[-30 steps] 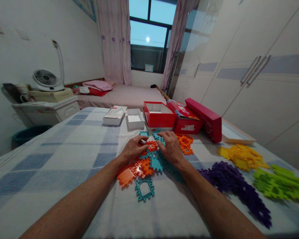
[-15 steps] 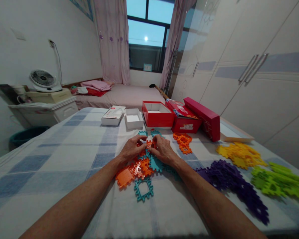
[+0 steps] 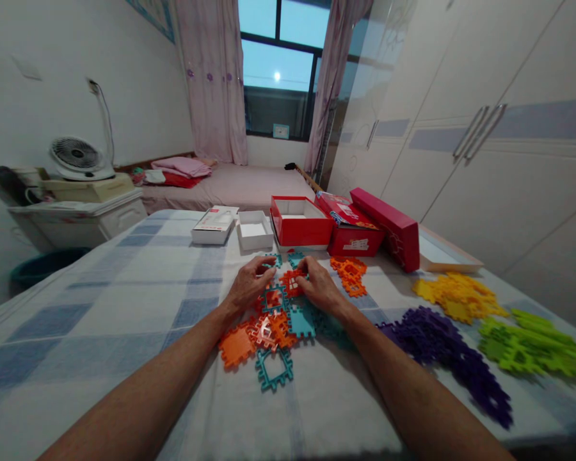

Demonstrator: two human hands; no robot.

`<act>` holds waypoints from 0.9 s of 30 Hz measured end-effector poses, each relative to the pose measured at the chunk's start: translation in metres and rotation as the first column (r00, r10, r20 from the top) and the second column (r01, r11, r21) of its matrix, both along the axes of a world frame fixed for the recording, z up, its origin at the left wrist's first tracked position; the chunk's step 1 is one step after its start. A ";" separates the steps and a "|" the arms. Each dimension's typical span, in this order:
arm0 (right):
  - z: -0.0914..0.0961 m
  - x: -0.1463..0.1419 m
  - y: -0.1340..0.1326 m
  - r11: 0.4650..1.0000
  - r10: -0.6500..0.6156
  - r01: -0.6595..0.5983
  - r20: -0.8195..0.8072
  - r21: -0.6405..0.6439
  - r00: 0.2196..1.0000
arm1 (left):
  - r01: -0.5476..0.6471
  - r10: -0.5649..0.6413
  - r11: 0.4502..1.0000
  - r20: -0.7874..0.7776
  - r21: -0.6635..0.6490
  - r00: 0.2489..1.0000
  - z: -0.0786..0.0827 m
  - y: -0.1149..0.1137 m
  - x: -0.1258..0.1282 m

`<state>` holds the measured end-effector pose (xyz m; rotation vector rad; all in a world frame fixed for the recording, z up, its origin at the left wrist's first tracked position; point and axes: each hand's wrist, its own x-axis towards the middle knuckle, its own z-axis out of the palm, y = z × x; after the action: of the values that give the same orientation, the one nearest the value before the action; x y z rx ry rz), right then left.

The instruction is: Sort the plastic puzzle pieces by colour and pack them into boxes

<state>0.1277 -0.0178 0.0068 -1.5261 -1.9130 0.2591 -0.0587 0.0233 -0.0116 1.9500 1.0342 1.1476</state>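
My right hand (image 3: 320, 287) pinches the right side of an orange interlocking tile (image 3: 292, 282) with a windowed middle. My left hand (image 3: 247, 282) is just left of that tile, thumb and fingers curved and apart, with nothing seen between them. Below the hands lie a teal square frame tile (image 3: 274, 298) over orange pieces, a solid teal tile (image 3: 301, 321) and a flat orange tile (image 3: 237, 346). Another teal frame tile (image 3: 274, 369) is nearest me. More teal pieces (image 3: 296, 259) show beyond my fingers, and some are partly hidden under my right forearm.
To the right are piles of orange (image 3: 350, 275), yellow (image 3: 458, 298), purple (image 3: 441, 355) and green pieces (image 3: 532, 349). Across the back of the cloth-covered table (image 3: 139, 320) stand white boxes (image 3: 255, 241), an open red box (image 3: 301, 232) and a crimson lid (image 3: 388, 227).
My left hand has drawn slightly away from the orange tile, leaving a gap between the hands. The right hand keeps hold of it. The view has shifted a little.
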 end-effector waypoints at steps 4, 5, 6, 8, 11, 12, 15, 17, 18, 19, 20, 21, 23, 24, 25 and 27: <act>0.012 0.023 0.009 0.988 -0.115 0.137 -0.270 0.065 0.956 | -0.069 0.073 0.997 -0.099 0.046 0.992 0.000 0.002 -0.002; 0.014 0.032 0.011 0.975 -0.170 0.204 -0.305 0.084 0.937 | -0.075 0.080 0.996 -0.106 0.054 0.991 0.000 0.002 -0.002; 0.017 0.042 0.014 0.956 -0.231 0.278 -0.333 0.099 0.914 | -0.079 0.085 0.995 -0.107 0.058 0.991 0.000 0.002 -0.002; 0.020 0.063 0.020 0.903 -0.348 0.416 -0.392 0.103 0.852 | -0.087 0.092 0.995 -0.103 0.057 0.990 -0.001 0.004 -0.002; 0.021 0.086 0.025 0.868 -0.408 0.494 -0.512 0.038 0.756 | -0.094 0.099 0.994 -0.095 0.055 0.991 -0.003 0.006 -0.002; 0.020 0.090 0.027 0.875 -0.402 0.484 -0.542 0.011 0.738 | -0.094 0.099 0.994 -0.093 0.056 0.991 -0.003 0.006 -0.002; 0.014 0.087 0.029 0.915 -0.350 0.400 -0.590 -0.050 0.728 | -0.096 0.101 0.994 -0.095 0.058 0.990 -0.005 0.007 -0.002; 0.011 0.076 0.029 0.944 -0.300 0.320 -0.617 -0.082 0.727 | -0.100 0.106 0.993 -0.106 0.062 0.989 -0.005 0.007 -0.002; 0.011 0.070 0.028 0.960 -0.260 0.261 -0.650 -0.096 0.714 | -0.102 0.109 0.993 -0.110 0.063 0.988 -0.004 0.007 -0.002; 0.011 0.063 0.027 0.977 -0.207 0.188 -0.698 -0.105 0.686 | -0.101 0.107 0.993 -0.109 0.062 0.988 -0.004 0.006 -0.002; 0.012 0.056 0.025 0.989 -0.150 0.108 -0.755 -0.105 0.639 | -0.094 0.100 0.994 -0.101 0.060 0.990 -0.003 0.006 -0.002; 0.013 0.049 0.022 0.995 -0.095 0.027 -0.812 -0.097 0.575 | -0.078 0.083 0.995 -0.087 0.059 0.993 -0.001 0.005 -0.002; 0.016 0.036 0.017 0.991 -0.017 -0.111 -0.895 -0.074 0.446 | -0.026 0.029 0.998 -0.048 0.064 0.998 0.001 0.002 -0.001; 0.018 0.030 0.013 0.985 -0.003 -0.156 -0.912 -0.073 0.410 | 0.010 -0.008 0.997 -0.032 0.072 0.999 0.003 0.000 0.000; 0.018 0.024 0.010 0.978 0.002 -0.194 -0.920 -0.080 0.391 | 0.049 -0.047 0.995 -0.022 0.082 0.999 0.004 -0.001 0.000; 0.018 0.013 0.005 0.962 0.006 -0.253 -0.923 -0.099 0.384 | 0.113 -0.112 0.988 -0.017 0.101 0.994 0.005 -0.004 0.002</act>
<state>0.1405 -0.0131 0.0249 -0.9422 -1.0543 1.1838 -0.0565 0.0188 -0.0066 2.0687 0.8750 1.1477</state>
